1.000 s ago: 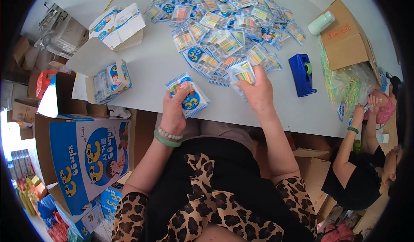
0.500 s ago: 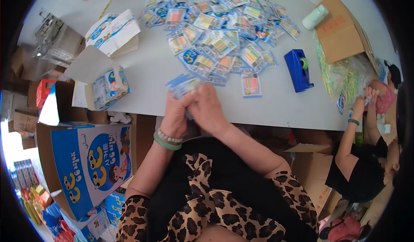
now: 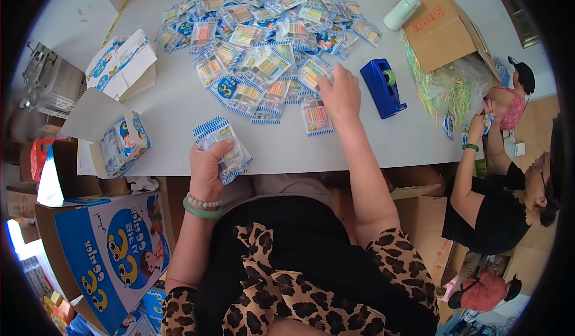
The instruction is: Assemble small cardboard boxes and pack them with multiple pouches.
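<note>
Head view: my left hand [image 3: 206,162] clamped on small stack of packets [image 3: 232,161] at near edge of table [image 3: 395,141]. My right hand [image 3: 342,99] on near side of big loose pile [image 3: 257,36], fingers at another packet [image 3: 312,73]; cannot tell if pinched. Open box [image 3: 139,133] at left partly filled; most packets look unboxed.

Grips striped sachets [image 3: 209,133] in the left hand [image 3: 206,165] at the near edge of the grey table [image 3: 287,151], with the thumb on top. Has the right hand [image 3: 342,99] beside the sachet pile [image 3: 248,34], left of a blue tape dispenser [image 3: 375,82].
</note>
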A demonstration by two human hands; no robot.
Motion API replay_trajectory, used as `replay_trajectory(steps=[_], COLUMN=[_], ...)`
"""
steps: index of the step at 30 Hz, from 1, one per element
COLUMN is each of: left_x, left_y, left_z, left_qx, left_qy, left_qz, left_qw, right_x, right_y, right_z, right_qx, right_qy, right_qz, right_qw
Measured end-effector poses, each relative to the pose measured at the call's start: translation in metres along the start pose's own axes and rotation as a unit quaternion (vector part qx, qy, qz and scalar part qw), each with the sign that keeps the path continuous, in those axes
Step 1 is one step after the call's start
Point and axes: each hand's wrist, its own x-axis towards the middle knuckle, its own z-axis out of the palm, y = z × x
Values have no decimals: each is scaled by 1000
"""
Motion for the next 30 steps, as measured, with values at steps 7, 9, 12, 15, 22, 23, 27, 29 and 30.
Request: replay_trajectory(steps=[7, 9, 12, 15, 22, 23, 27, 29, 30], left_x=[2, 0, 0, -1, -7, -6, -7, -12, -11], left_y=[-2, -1, -4, -5, -5, -6, -5, -7, -6], left_z=[3, -1, -2, 4, 5, 3, 5, 7, 11], left_qx=[-18, -15, 6, 20, -35, -33, -41, -28, -17], left_qy=[-11, -8, -13, -2, 14, 7, 40, 42, 35], left_qz=[-8, -3, 11, 30, 47, 28, 20, 46, 70], left_qw=[1000, 1000, 1000, 999, 998, 999, 998, 998, 997], right_x=[34, 30, -7, -54, -55, -56, -66, -72, -79], right_y=[21, 22, 12, 5, -11, -1, -36, -75, -88], right_z=[8, -16, -37, -20, -25, -27, -51, -53, -39], right_qx=[58, 331, 457, -83, 91, 140, 508, 579, 588], right_qy=[-125, -196, -208, -130, -166, -181, -299, -383, -404], right_qz=[93, 180, 244, -10, 168, 169, 238, 224, 200], right_qw=[986, 905, 829, 988, 967, 959, 772, 684, 672])
